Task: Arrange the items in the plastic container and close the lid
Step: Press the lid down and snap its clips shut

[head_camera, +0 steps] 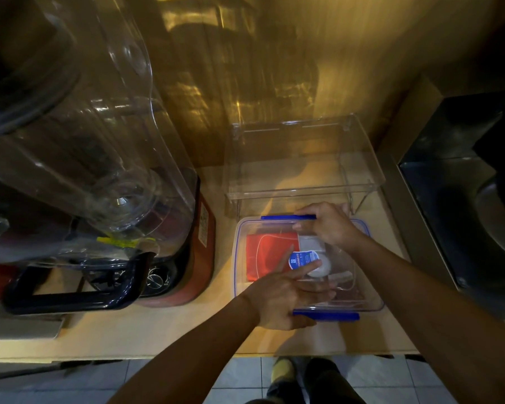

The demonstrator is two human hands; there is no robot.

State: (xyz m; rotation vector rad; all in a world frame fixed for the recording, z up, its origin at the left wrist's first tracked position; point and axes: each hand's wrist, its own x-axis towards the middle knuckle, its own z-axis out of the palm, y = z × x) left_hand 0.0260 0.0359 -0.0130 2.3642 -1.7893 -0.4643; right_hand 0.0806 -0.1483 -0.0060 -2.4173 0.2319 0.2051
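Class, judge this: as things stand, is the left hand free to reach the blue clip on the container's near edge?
Probably yes: the left hand lies on the lid just beside the near blue clip, with nothing between them.

Clear blue-clipped plastic container (239,258) on the counter holds a red packet (267,252) and white tub (315,265).

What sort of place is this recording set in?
Probably a kitchen or drinks-prep counter: a blender with a clear sound cover stands beside the plastic container, a metal sink sits right, tiled floor below.
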